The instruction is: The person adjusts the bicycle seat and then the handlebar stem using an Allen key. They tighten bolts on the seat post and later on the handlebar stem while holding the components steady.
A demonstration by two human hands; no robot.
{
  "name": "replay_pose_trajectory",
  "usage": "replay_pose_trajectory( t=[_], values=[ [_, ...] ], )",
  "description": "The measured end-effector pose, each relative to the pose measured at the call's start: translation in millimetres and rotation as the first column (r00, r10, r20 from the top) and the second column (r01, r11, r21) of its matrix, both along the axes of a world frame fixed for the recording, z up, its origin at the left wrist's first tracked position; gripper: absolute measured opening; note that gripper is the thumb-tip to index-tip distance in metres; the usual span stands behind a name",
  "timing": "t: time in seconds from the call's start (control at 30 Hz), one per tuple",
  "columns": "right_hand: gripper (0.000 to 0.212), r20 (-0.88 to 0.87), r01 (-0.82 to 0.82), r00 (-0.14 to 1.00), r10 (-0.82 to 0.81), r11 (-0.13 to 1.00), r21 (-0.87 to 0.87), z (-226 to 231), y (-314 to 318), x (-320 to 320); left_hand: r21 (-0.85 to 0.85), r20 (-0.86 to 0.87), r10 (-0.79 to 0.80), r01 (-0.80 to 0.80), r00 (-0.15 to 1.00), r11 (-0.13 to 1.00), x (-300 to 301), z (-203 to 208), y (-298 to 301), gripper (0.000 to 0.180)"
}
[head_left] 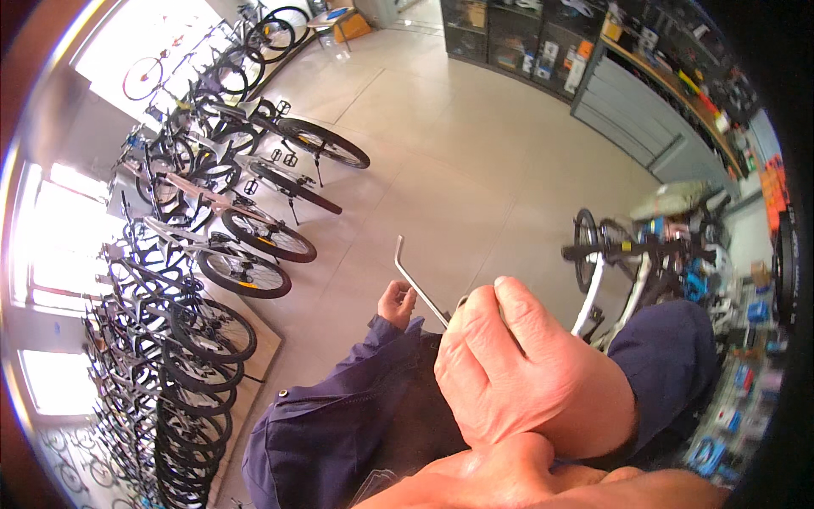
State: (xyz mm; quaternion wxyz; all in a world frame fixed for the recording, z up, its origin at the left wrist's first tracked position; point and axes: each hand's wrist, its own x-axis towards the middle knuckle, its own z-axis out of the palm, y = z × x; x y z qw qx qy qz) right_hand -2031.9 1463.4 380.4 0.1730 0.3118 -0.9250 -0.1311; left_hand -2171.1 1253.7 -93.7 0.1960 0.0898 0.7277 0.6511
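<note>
Close up, my right hand point(517, 365) is closed in a fist around an L-shaped metal hex key point(421, 290). Its long shaft and short bent end stick out past my fingers to the upper left; the rest is hidden in my grip. A small bit of metal shows by my index finger, too little to name. Lower down and farther from the camera is my left hand point(396, 304), its fingers loosely curled with a gap at the thumb and nothing visible in them. A dark blue sleeve covers each arm.
Rows of parked bicycles point(254, 233) line the left side, some on a low platform point(259, 352). A white-framed bicycle point(593, 288) stands at right, near shelves of small parts point(738, 407). Grey cabinets point(640, 119) with a wooden top stand at the back right.
</note>
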Motion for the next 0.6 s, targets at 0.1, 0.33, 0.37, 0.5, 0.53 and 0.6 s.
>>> replay_pose_trajectory(
  t=[0.1,0.33,0.37,0.5,0.53,0.6],
  values=[
    [0.032,-0.013,-0.067,0.998,0.067,0.997,-0.043,-2.0,40.9,-58.2,0.049,-0.005,0.055,-0.055,0.998,0.997,-39.7,9.6,43.7,0.017],
    [0.017,0.094,-0.073,0.990,0.109,0.941,-0.330,-36.4,136.1,-227.5,0.001,0.051,0.182,-0.183,0.982,0.983,-143.1,-2.1,89.7,0.020],
    [0.016,0.132,-0.067,0.984,0.122,0.930,-0.362,-47.6,148.8,-257.1,0.005,0.065,0.200,-0.201,0.978,0.980,-164.5,-6.8,94.9,0.020],
    [0.018,0.270,0.030,0.957,0.108,0.888,-0.459,-103.6,199.2,-379.7,0.001,-0.031,0.302,-0.303,0.953,0.953,-267.9,-20.3,121.6,0.023],
    [0.019,0.314,0.085,0.946,0.077,0.877,-0.472,-120.6,214.6,-411.8,-0.052,-0.018,0.321,-0.322,0.947,0.945,-298.3,-20.4,127.7,0.025],
    [0.021,0.408,0.255,0.913,0.007,0.771,-0.583,-160.4,245.7,-468.8,0.000,-0.079,0.362,-0.364,0.929,0.932,-364.1,-13.5,139.5,0.030]
  ],
)
